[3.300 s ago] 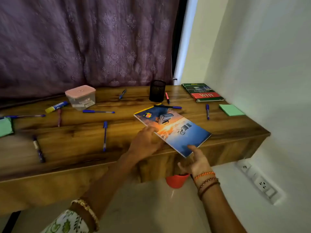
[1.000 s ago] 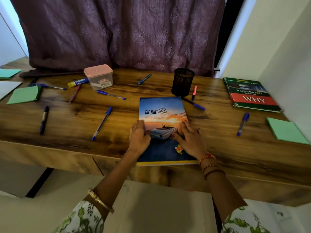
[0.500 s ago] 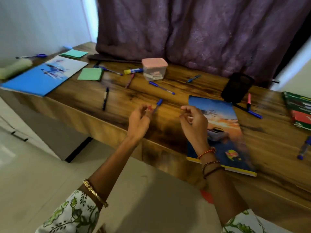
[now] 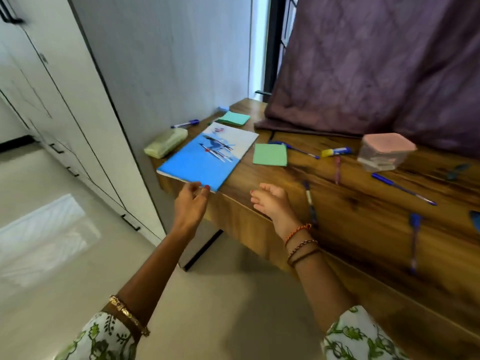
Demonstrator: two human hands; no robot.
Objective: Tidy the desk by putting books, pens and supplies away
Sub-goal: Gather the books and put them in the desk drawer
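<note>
A blue book point(image 4: 205, 157) lies flat at the left end of the wooden desk point(image 4: 350, 229), its near corner over the front edge. My left hand point(image 4: 191, 203) is open, fingertips at that near corner, just touching or very close. My right hand point(image 4: 272, 201) hovers open above the desk's front edge, to the right of the book, holding nothing. Two green sticky-note pads point(image 4: 270, 155) point(image 4: 233, 118) lie beside and behind the book. Several blue pens point(image 4: 402, 188) point(image 4: 414, 240) point(image 4: 185, 123) are scattered over the desk, with a dark marker point(image 4: 310, 201) by my right hand.
A clear box with a pink lid point(image 4: 384, 152), a glue stick point(image 4: 336, 152) and a pale green pouch point(image 4: 166, 142) stand on the desk. A purple curtain point(image 4: 376, 63) hangs behind. A white wardrobe point(image 4: 65, 100) rises at the left.
My view has swung left, away from the sunset-cover book. Both hands left that book and moved to the blue book at the desk's left end.
</note>
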